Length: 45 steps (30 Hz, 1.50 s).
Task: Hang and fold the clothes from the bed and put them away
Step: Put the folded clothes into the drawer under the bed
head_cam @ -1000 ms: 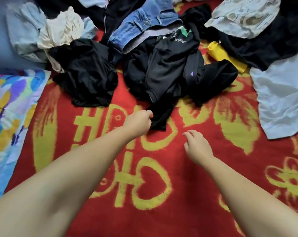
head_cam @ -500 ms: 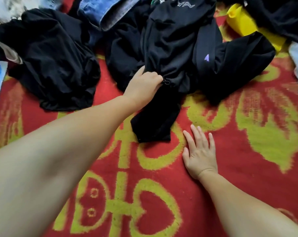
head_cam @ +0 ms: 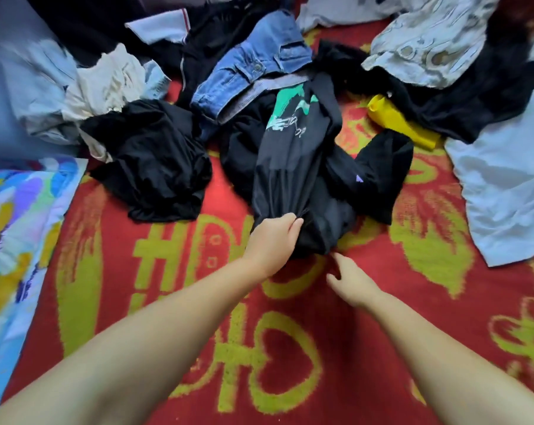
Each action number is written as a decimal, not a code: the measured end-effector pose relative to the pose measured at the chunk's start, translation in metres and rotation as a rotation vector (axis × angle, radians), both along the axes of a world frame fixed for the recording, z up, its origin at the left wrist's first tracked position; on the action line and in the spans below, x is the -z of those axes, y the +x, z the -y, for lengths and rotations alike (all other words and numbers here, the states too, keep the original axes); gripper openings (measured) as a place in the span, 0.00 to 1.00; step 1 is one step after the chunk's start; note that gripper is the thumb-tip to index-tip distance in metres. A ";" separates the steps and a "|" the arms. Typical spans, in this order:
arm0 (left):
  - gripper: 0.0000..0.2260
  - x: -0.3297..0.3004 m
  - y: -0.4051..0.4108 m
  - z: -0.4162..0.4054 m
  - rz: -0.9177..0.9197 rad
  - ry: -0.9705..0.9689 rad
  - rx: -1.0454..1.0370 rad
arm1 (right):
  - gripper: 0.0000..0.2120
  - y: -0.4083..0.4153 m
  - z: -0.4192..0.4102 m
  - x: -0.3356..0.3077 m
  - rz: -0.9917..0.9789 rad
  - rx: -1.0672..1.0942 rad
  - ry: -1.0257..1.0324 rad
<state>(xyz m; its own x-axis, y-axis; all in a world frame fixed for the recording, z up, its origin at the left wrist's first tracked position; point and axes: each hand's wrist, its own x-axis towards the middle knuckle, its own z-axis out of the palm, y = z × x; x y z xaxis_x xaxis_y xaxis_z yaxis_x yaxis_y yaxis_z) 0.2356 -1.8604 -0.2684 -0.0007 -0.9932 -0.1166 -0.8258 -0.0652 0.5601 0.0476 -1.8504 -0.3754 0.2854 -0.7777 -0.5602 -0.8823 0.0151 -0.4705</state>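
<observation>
Your left hand [head_cam: 273,240] bunches the black tee [head_cam: 293,167], just below the jeans [head_cam: 253,69]; right hand [head_cam: 353,282] open beside it; limp, light fabric, so likely regrip at shoulders.

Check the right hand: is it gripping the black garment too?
No. Only the left hand grips the black garment; the right hand hovers open.

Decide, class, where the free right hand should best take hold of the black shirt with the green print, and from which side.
Probably the loose near hem of the black shirt, just right of where the left hand already bunches it. That edge lies nearest the right hand, free on the red blanket, while the far end sits tucked under the denim. Come from the near side, low.
</observation>
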 end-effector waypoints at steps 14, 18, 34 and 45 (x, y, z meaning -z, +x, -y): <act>0.16 -0.304 -0.026 -0.086 -0.612 0.062 0.128 | 0.18 0.003 -0.078 -0.371 0.504 0.080 -0.612; 0.06 -0.376 -0.005 -0.105 -0.639 0.120 0.305 | 0.18 -0.008 -0.095 -0.444 0.543 0.109 -0.666; 0.16 -0.517 -0.029 -0.156 -0.621 -0.255 0.136 | 0.11 0.008 -0.176 -0.554 0.536 0.043 -0.450; 0.11 -0.527 -0.027 -0.178 -0.427 -0.202 0.101 | 0.05 0.031 -0.183 -0.571 0.547 0.066 -0.725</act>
